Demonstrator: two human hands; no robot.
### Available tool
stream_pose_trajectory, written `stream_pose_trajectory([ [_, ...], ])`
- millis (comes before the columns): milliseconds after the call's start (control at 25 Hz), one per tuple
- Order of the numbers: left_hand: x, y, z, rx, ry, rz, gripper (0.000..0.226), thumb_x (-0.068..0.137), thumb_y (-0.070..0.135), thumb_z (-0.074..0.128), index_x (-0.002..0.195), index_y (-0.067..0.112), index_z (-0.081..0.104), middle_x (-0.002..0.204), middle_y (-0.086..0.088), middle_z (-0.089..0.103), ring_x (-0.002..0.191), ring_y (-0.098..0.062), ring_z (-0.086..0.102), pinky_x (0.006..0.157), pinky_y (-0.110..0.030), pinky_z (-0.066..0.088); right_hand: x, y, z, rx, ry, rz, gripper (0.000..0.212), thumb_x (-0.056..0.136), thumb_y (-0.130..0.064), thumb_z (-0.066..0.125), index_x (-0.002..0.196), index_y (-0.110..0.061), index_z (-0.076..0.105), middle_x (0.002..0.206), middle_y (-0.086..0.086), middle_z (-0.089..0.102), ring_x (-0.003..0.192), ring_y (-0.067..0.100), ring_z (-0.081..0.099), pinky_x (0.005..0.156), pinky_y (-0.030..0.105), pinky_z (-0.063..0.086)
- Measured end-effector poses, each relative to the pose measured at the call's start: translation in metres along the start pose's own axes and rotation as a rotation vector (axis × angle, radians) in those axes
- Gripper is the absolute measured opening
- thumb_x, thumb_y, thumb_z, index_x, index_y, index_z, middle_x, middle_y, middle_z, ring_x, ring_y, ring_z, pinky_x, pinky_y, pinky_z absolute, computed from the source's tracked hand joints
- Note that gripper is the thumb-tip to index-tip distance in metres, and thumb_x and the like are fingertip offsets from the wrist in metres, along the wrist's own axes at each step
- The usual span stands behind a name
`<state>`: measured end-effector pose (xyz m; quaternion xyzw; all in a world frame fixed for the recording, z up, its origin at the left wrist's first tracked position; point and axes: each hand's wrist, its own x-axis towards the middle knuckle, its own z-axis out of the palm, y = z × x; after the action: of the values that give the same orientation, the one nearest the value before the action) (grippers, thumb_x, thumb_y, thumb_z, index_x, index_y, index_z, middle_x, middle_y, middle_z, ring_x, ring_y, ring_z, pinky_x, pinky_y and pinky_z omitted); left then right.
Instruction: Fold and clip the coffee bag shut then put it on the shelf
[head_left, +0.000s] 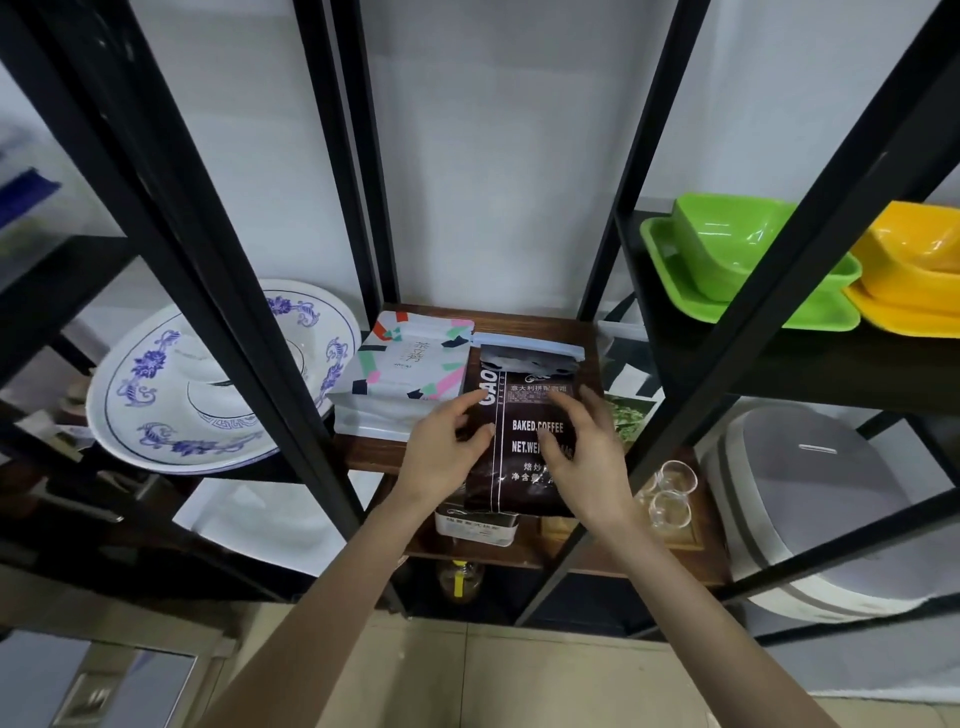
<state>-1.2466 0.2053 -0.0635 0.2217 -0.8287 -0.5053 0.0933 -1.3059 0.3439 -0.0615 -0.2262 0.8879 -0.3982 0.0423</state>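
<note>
While both hands are reaching into the middle bay of the black rack, there isn't a lot of side room: black posts (332, 260) close in just outside each hand, though above the hands the bay is open right up to the white wall. The wooden shelf (363, 452) has its front edge just under the left hand (441, 447), and the dark brown coffee bag (524, 415) hangs a bit over that edge toward the wrists. Left of the left hand, past the post, a big blue and white bowl (171, 395) sits tilted, nothing in it that I can see. Up and to the right of the right hand (582, 447), a green bowl sits in a green tray (810, 312), and a yellow bowl (914, 249) on a yellow tray sits beside that, all looking empty. Below the right wrist are a couple of clear glass cups (670, 493). The bag lies between the hands, top folded over with a pale blue clip (530, 349) across it, just beyond the fingertips. A white patterned bag (405, 374) lies right next to it, ahead of the left hand. Both hands are open, fingers spread loosely over the bag's front, left at its left edge and right near its right side, not clamped on it.
</note>
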Motion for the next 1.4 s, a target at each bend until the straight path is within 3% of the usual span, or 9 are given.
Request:
stream_pose_trajectory([
  [80,-0.01,-0.005,-0.001,0.158,-0.016,0.121,0.046,0.085,0.022,0.056,0.129,0.02,0.045,0.142,-0.005,0.043,0.129,-0.02,0.041,0.102,-0.027,0.035,-0.014,0.002,0.0,-0.045,-0.005,-0.098,0.047,0.086,-0.018,0.054,0.13,-0.017,0.039,0.148,0.012,0.023,0.136,0.023,0.022,0.107,0.025,0.02],
  [280,-0.032,-0.023,0.007,0.6,-0.141,0.38,0.062,0.085,0.042,0.049,0.139,0.022,0.025,0.155,0.0,0.012,0.142,-0.015,0.004,0.117,-0.039,0.01,-0.038,0.013,0.004,-0.273,-0.037,-0.276,0.057,0.081,-0.019,0.061,0.132,-0.009,0.037,0.147,0.018,0.026,0.137,0.026,0.017,0.11,0.037,0.014],
  [480,-0.028,-0.026,0.012,0.748,-0.09,0.416,0.06,0.089,0.036,0.045,0.14,0.022,0.018,0.155,0.0,0.016,0.142,-0.013,0.005,0.111,-0.028,-0.004,-0.035,0.015,0.012,-0.363,-0.061,-0.286,0.058,0.083,-0.013,0.058,0.134,-0.005,0.031,0.148,0.022,0.023,0.138,0.033,0.016,0.111,0.039,0.012],
  [680,-0.008,-0.011,0.016,0.848,-0.079,0.412,0.058,0.089,0.031,0.047,0.139,0.017,0.022,0.153,-0.006,0.022,0.142,-0.019,0.013,0.115,-0.037,0.007,-0.015,0.015,0.014,-0.385,-0.055,-0.25,0.058,0.085,-0.012,0.054,0.135,-0.006,0.027,0.149,0.021,0.019,0.14,0.032,0.012,0.113,0.037,0.01],
  [1040,0.022,0.005,0.014,0.908,-0.107,0.393,0.058,0.087,0.027,0.052,0.137,0.015,0.025,0.152,-0.008,0.026,0.14,-0.022,0.02,0.113,-0.04,0.017,0.019,0.013,0.008,-0.38,-0.114,-0.187,0.057,0.088,-0.017,0.05,0.137,-0.011,0.021,0.152,0.015,0.014,0.141,0.026,0.007,0.116,0.039,0.01],
  [1400,0.022,0.012,0.008,0.838,-0.163,0.344,0.06,0.088,0.027,0.049,0.139,0.015,0.02,0.154,-0.008,0.018,0.142,-0.023,0.012,0.116,-0.043,0.008,0.023,0.01,0.008,-0.407,-0.114,-0.148,0.062,0.087,-0.021,0.05,0.139,-0.015,0.016,0.154,0.009,0.01,0.141,0.022,0.001,0.115,0.038,0.001],
])
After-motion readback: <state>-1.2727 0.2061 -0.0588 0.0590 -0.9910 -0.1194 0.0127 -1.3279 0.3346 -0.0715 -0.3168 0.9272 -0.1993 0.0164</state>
